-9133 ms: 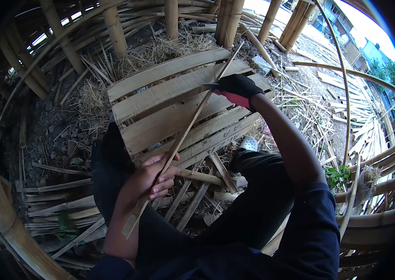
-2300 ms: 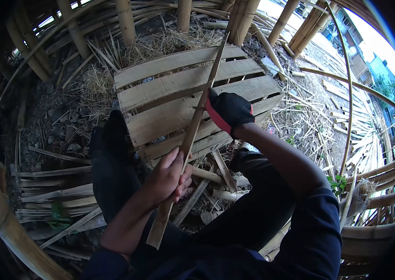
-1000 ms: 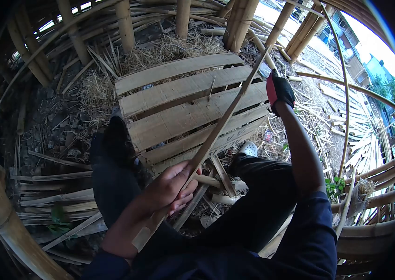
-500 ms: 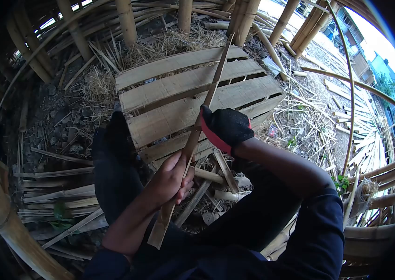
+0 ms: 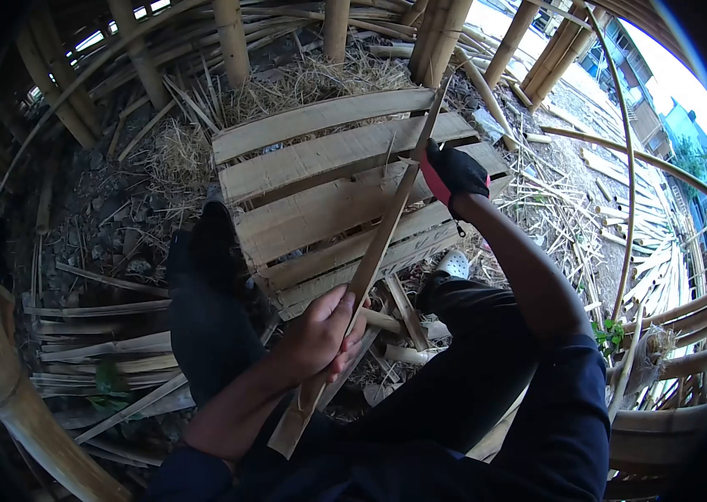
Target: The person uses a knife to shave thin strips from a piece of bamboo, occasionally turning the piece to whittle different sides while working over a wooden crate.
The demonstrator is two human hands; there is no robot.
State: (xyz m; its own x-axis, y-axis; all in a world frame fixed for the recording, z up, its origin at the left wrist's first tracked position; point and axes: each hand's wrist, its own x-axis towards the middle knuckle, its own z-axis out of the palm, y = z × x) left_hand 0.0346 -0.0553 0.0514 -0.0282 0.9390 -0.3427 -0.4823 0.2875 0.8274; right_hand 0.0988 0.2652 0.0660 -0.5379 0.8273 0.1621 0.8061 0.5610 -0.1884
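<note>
My bare left hand (image 5: 326,333) is wrapped round the lower part of a long bamboo strip (image 5: 381,238), above my lap. The strip runs diagonally up and to the right, over a slatted wooden crate (image 5: 303,222). Near the strip's upper end is my right hand (image 5: 454,174), in a black and red glove, with its fingers closed. A narrow pointed piece rises above the glove; whether it is a blade or part of the strip I cannot make out. A thin curled sliver stands out beside the glove.
Upright bamboo poles (image 5: 335,32) stand behind the crate. Split strips (image 5: 111,345) lie at the left, and shavings (image 5: 546,226) cover the ground at the right. A thick curved bamboo (image 5: 2,376) borders the left side. A light shoe (image 5: 454,264) shows beyond the crate's right edge.
My right hand has moved up and to the right, towards the strip's far end. A curled sliver now shows beside it. My left hand has kept its hold and shifted slightly.
</note>
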